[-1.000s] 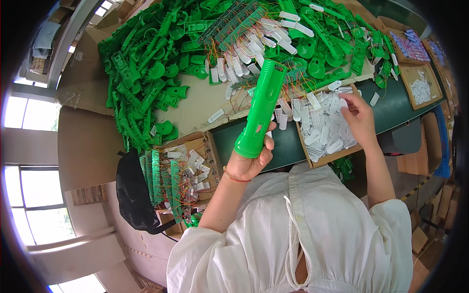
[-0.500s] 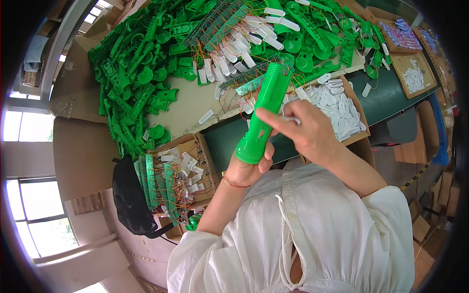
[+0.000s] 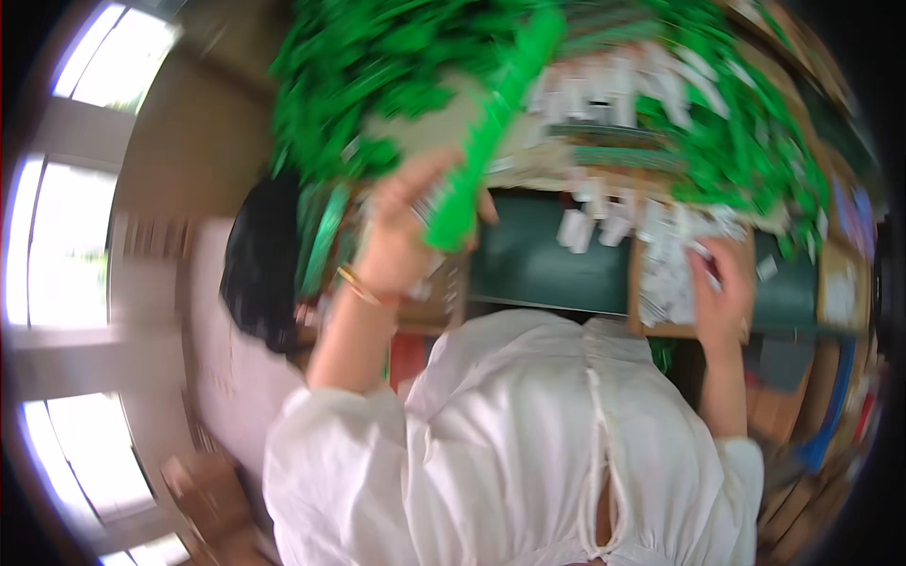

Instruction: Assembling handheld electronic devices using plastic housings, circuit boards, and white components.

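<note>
A heap of green plastic parts (image 3: 377, 85) covers the far tabletop (image 3: 538, 264); a black bag (image 3: 260, 274) hangs left of that tabletop. Bright windows (image 3: 57, 245) lie further left.

The view has swung and blurred. The right hand (image 3: 722, 292) has left the long green plastic piece (image 3: 486, 141) and gone back to the right, onto the box of small white parts (image 3: 665, 278). The left hand (image 3: 406, 226) alone now grips the piece, raised farther up.

Left hand (image 3: 401, 226) grips green tube (image 3: 491, 132); view blurred.
</note>
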The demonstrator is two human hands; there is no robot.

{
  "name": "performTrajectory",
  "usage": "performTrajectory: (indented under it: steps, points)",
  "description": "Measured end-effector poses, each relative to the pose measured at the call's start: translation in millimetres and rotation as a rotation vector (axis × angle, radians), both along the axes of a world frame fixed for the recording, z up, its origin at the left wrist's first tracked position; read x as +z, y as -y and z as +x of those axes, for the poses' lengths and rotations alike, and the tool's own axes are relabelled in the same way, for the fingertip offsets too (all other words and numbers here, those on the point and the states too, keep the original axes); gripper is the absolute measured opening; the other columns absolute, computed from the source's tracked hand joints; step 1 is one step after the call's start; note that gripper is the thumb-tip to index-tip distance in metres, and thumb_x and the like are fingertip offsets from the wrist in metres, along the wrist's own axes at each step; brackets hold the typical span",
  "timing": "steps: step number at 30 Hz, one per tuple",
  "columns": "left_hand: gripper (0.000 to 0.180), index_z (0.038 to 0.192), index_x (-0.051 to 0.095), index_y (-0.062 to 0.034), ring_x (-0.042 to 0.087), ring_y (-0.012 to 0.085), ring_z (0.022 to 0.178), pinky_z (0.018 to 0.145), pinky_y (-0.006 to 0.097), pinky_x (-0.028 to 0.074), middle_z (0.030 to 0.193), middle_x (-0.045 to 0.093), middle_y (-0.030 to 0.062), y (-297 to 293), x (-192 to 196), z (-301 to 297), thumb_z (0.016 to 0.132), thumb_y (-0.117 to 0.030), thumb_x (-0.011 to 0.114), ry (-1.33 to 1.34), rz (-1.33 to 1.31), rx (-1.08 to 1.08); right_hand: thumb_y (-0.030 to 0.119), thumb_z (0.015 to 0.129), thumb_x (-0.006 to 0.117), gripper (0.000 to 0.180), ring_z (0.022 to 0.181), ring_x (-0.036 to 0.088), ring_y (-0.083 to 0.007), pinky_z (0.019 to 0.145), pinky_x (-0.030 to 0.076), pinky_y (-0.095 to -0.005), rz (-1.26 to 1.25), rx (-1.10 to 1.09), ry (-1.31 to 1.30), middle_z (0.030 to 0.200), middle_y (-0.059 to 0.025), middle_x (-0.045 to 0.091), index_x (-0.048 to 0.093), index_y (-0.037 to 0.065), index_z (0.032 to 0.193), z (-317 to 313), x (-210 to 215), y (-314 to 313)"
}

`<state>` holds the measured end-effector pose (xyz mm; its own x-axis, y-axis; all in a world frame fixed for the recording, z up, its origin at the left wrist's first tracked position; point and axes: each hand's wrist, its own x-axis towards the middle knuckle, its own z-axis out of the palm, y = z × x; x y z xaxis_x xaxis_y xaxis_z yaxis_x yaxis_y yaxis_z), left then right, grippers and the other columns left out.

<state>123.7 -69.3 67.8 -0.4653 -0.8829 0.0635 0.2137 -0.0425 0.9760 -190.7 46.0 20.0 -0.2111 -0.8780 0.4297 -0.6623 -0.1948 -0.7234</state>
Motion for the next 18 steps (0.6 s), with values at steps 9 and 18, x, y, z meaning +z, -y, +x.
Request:
performTrajectory:
  steps: [9, 18]
  points:
    - [0.031, 0.11, 0.05, 0.0016, 0.051, 0.0111, 0.055, 0.048, 0.022, 0.042, 0.079, 0.06, 0.0113, -87, 64, 323, 0.082, 0.005, 0.039, 0.32, -0.726, 1.981, 0.011, 0.092, 0.042, 0.026, 0.078, 0.051, -0.0107, 0.063, 0.041, -0.0211, 0.358, -0.007, 0.188, 0.092, -0.0056, 0.056, 0.049, 0.002, 0.114, -48, -51, -36]
    - [0.02, 0.09, 0.062, -0.0043, 0.054, 0.0155, 0.054, 0.041, 0.027, 0.04, 0.065, 0.056, 0.0077, -187, -223, 396, 0.079, -0.005, 0.045, 0.319, 0.523, 1.926, 0.006, 0.09, 0.041, 0.026, 0.066, 0.045, -0.006, 0.06, 0.038, -0.0182, 0.394, 0.069, 0.136, 0.078, -0.001, 0.051, 0.053, 0.004, 0.113, -27, -45, -16]
